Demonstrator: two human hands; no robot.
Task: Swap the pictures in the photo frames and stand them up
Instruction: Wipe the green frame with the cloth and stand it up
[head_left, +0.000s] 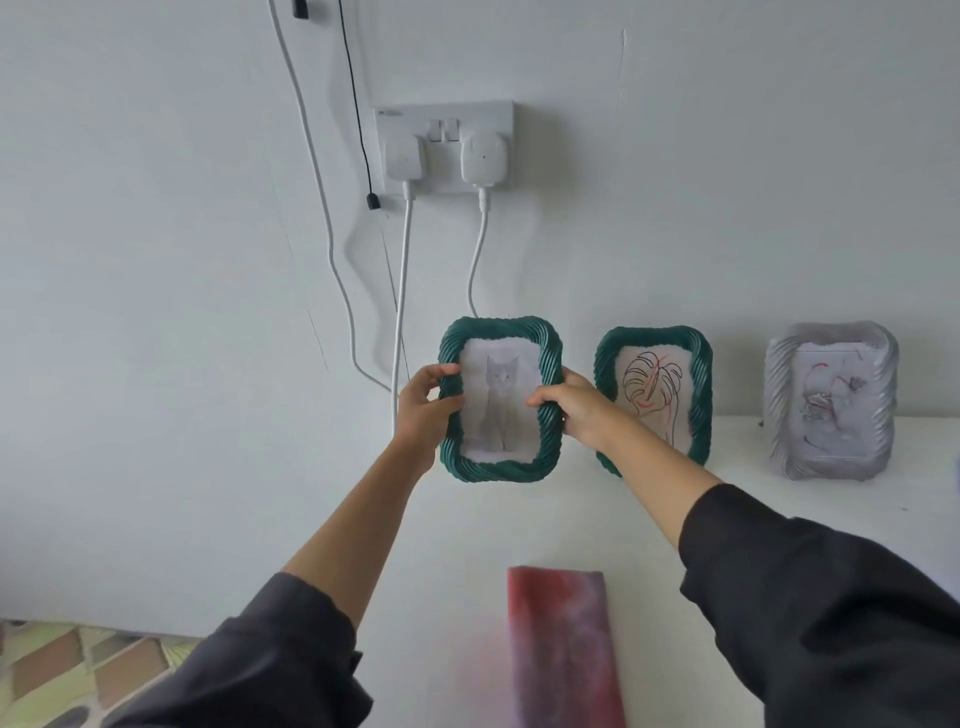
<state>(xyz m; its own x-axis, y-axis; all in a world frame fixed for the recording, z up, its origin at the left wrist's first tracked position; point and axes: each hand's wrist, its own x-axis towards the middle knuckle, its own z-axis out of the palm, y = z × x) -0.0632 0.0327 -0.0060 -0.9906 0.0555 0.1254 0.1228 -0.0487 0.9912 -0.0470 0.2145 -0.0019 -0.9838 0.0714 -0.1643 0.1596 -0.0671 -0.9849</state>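
A green twisted-rope frame (550, 358) with a grey cat picture (500, 405) is held upright near the back of the white table (457, 545), at the wall. My left hand (423, 410) grips its left edge and my right hand (576, 408) grips its right edge. Whether its base touches the table I cannot tell. To its right a second green frame (691, 395) with a line drawing of a leaf stands against the wall, partly hidden by my right forearm. Farther right stands a silver-grey frame (831, 400) holding a faint sketch.
A wall socket (444, 145) with two white plugs sits above the frames, and white and black cables (400, 312) hang down behind the held frame. A red and purple cloth (561, 644) lies on the table near me. Patterned floor (62, 670) shows at lower left.
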